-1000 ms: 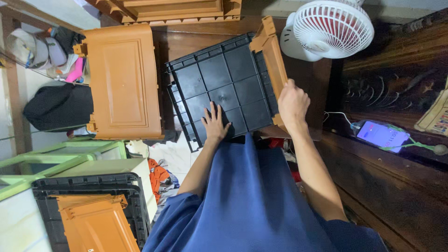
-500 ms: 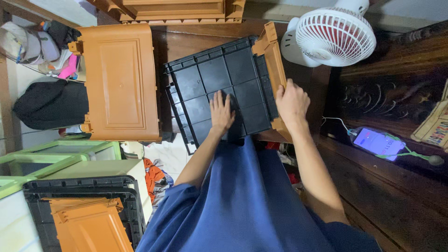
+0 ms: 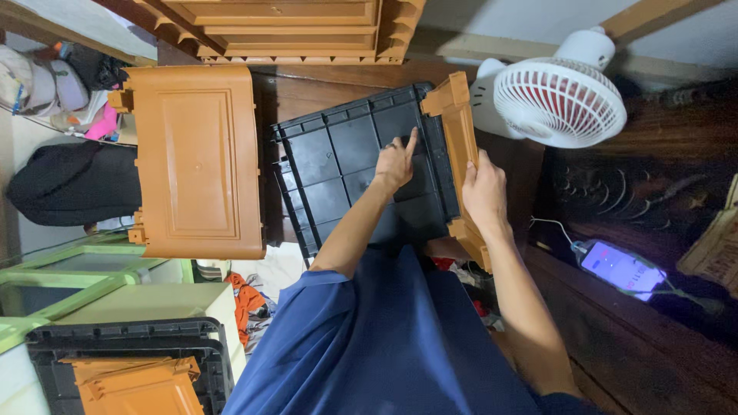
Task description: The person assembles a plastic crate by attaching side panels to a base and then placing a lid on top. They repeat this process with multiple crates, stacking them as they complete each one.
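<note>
Against the dark wooden floor point(image 3: 615, 361), a black ribbed crate point(image 3: 346, 165) lies with one orange lid flap point(image 3: 461, 154) standing up along its side. Left hand point(image 3: 396, 161) rests flat on the crate's black surface, fingers spread and one pointing toward the flap's hinge end. Right hand point(image 3: 483, 192) is closed around the flap's outer edge. Beside the crate lies another orange lid point(image 3: 196, 161). A white fan point(image 3: 557, 96) stands just beyond the flap, and a lit phone point(image 3: 619, 269) lies near the right forearm.

Left hand point(image 3: 396, 160) on black crate point(image 3: 338, 165), right hand point(image 3: 483, 192) gripping orange lid flap point(image 3: 461, 146)
</note>
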